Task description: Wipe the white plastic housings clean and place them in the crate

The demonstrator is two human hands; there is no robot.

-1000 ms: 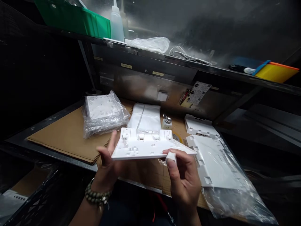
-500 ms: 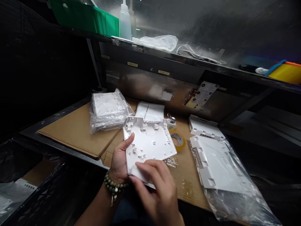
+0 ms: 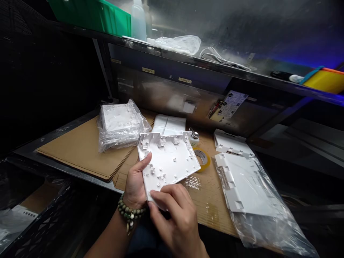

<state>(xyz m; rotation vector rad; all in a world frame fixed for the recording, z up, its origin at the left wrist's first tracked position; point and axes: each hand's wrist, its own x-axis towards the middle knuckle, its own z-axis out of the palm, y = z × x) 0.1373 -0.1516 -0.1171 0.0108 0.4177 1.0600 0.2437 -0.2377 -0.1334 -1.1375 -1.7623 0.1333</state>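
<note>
A white moulded plastic housing panel [image 3: 172, 161] is held tilted above the bench, its inner side with small posts and clips facing up. My left hand [image 3: 135, 181] grips its left edge, thumb on the inner face and the other fingers hidden underneath. At the near corner my right hand [image 3: 176, 211] is closed in a pinch, thumb under the edge and fingertips on the inner face. Whether a bit of white cloth lies under those fingertips I cannot tell. Just beyond the panel's right edge lies a roll of clear yellowish tape [image 3: 204, 160], beside a small pump-top bottle [image 3: 194, 138].
Bagged white panels [image 3: 120, 123] lie on cardboard sheets [image 3: 72, 148] at the left. More white panels [image 3: 249, 182] rest on a clear bag at the right. Folded white sheets [image 3: 169, 123] lie behind. A metal shelf [image 3: 172, 59] overhead carries a green bin [image 3: 94, 18].
The fingers of my right hand have shifted slightly left and down along the panel's near corner. The white piece seen under them earlier is now mostly covered. The whole view has moved slightly.
</note>
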